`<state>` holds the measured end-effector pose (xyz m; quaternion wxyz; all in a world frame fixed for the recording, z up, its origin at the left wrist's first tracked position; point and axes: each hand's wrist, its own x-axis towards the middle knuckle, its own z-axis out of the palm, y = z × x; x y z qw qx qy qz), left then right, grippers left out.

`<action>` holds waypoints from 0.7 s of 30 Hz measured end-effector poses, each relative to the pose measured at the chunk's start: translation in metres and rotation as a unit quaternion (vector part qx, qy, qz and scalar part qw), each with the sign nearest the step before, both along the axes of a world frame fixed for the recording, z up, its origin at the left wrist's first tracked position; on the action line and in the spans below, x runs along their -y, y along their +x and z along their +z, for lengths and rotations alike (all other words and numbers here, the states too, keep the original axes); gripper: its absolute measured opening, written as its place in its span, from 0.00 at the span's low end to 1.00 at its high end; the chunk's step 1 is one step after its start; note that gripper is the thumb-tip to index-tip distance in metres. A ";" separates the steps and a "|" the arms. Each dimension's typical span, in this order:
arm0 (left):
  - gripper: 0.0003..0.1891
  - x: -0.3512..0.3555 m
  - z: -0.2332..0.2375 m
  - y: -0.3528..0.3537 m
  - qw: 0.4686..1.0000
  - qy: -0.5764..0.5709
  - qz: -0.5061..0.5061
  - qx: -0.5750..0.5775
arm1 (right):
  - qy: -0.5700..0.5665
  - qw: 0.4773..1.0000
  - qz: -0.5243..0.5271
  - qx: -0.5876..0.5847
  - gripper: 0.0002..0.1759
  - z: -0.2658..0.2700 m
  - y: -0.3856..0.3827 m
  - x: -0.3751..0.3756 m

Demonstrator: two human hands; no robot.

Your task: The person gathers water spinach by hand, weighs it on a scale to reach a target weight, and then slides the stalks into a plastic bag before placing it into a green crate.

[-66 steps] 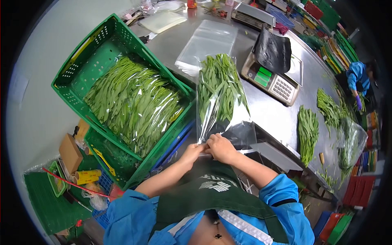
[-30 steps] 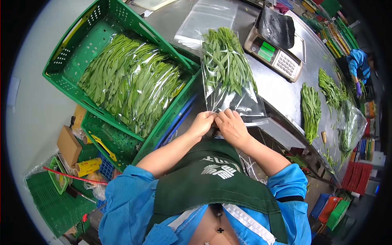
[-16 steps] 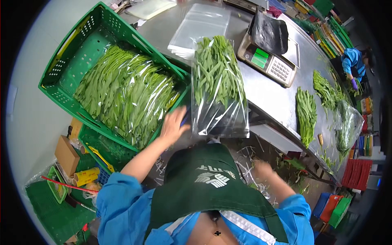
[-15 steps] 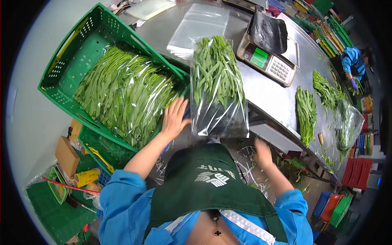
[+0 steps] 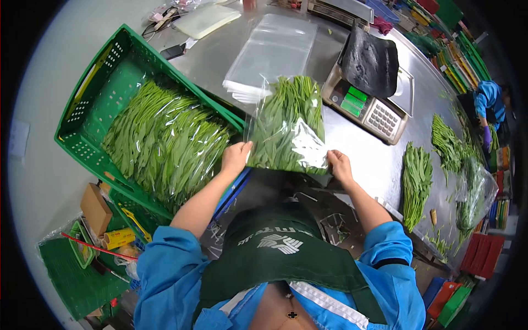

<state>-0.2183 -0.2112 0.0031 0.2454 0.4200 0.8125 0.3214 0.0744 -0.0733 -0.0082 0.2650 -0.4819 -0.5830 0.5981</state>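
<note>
A clear plastic bag of leafy green vegetables (image 5: 286,118) lies at the near edge of the metal table, stems pointing away from me. My left hand (image 5: 236,157) pinches its near left corner, while my right hand (image 5: 339,166) has closed on the near right corner. The plastic looks drawn close around the leaves at this near edge, with glare on its right part. Left of it, a green crate (image 5: 91,148) holds several bagged bunches of the same greens (image 5: 165,137) in a row.
Behind the bag lies a stack of flat clear bags (image 5: 272,49). A digital scale (image 5: 379,118) carries a black scoop-shaped pan (image 5: 369,60). Loose greens (image 5: 417,184) lie on the table (image 5: 360,151) at right. A co-worker in blue (image 5: 489,104) handles greens farther off.
Both hands have come onto the bag's near corners. Its loose plastic end, which hung towards me, is now folded in at the leaves. The view has shifted slightly.
</note>
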 end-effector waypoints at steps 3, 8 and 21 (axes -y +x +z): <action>0.10 -0.008 0.016 0.007 0.998 0.043 0.039 -0.002 | -0.049 0.997 0.022 0.055 0.17 0.007 0.000 0.000; 0.20 -0.049 0.076 0.063 0.908 0.154 -0.215 -0.324 | -0.153 0.987 0.037 0.038 0.13 0.009 0.004 -0.008; 0.29 -0.151 -0.010 -0.009 0.936 0.054 -0.016 -0.347 | 0.297 0.939 0.047 0.168 0.34 -0.019 -0.052 -0.051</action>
